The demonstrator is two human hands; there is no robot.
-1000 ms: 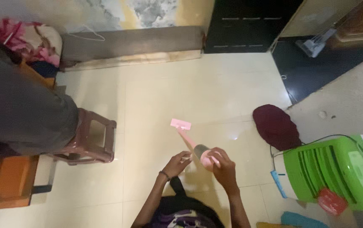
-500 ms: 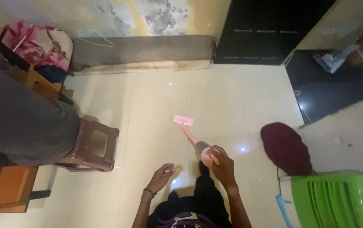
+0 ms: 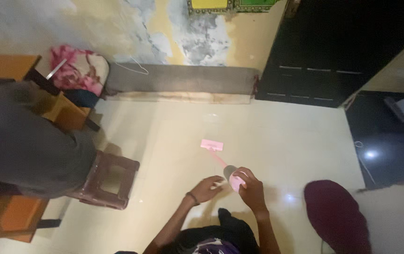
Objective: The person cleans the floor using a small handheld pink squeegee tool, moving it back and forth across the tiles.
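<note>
The pink mop [image 3: 220,162] is gripped at its handle top by the right hand [image 3: 249,188]; its head rests on the floor [image 3: 277,136]. The left hand [image 3: 207,188], loosely curled and empty, is held just beside the handle. No wiped area is discernible.

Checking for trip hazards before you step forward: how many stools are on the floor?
1. A brown plastic stool stands at left, beside the dark bulky cloth, well left of your left hand. Others may be hidden under that cloth.
</note>
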